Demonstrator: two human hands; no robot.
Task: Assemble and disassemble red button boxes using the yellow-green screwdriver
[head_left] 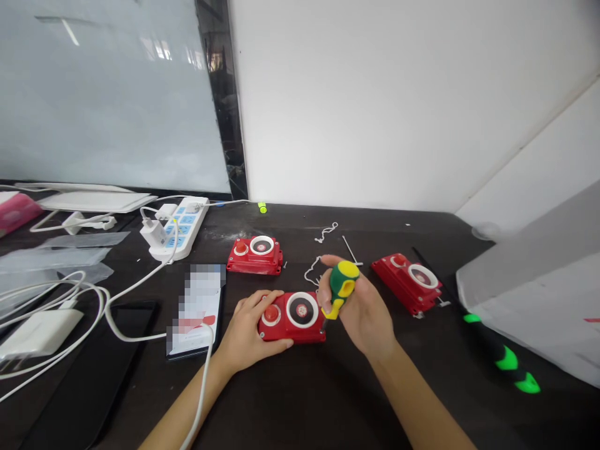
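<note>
My left hand [250, 331] grips the left end of a red box [281, 330] with a red button and a white-ringed round disc. Its fingers lie over the top edge, the thumb along the front. In my right hand [363, 315] is a green and yellow screwdriver [344, 281], held upright and slightly tilted. Its short visible shaft points down at the box's right end; whether the tip sits in a screw I cannot tell. Behind stands a second red box [255, 265], with a small screw [285, 265] beside it. A third red box [405, 284] lies to the right.
White chain pieces [327, 232] and a thin metal rod [349, 250] lie behind my right hand. A black and green tool [506, 359] rests at right by a white bag [539, 300]. At left are a lit phone [199, 306], a power strip [185, 231] and looping white cables [135, 339].
</note>
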